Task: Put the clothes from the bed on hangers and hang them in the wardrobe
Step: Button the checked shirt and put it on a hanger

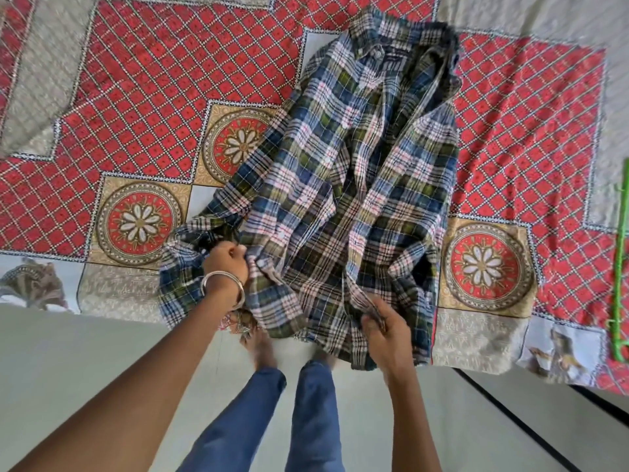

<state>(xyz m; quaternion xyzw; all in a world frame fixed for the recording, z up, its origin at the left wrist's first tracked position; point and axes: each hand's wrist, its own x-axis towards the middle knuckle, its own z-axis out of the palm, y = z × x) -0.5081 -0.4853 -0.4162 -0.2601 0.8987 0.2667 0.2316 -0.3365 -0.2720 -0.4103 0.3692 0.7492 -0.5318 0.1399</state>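
While the plaid shirt (343, 185) lies spread on the bed (153, 97), its long axis runs from the hem at six o'clock, by the person's feet, to the collar at twelve o'clock, tilted a little toward one o'clock. Starting at the left, the left hand (226, 258), a metal bangle (223, 284) on its wrist, sits at the shirt's seven o'clock corner with its fingers curled tight round a bunch of hem and sleeve cloth. Further right, the right hand (383, 330) is at the six o'clock edge, where the hem hangs over the side of the bed, and its fingers pinch a fold of the front placket. Both hands are therefore at the hem end, with the collar well apart from them at the far end of the garment. Farthest right, at three to four o'clock from the shirt, a green hanger (621, 267) lies on the bed along the frame's edge, only partly in view. Judging from this, the right hand is the nearer one to the hanger, and the shirt would need its collar end brought toward it.
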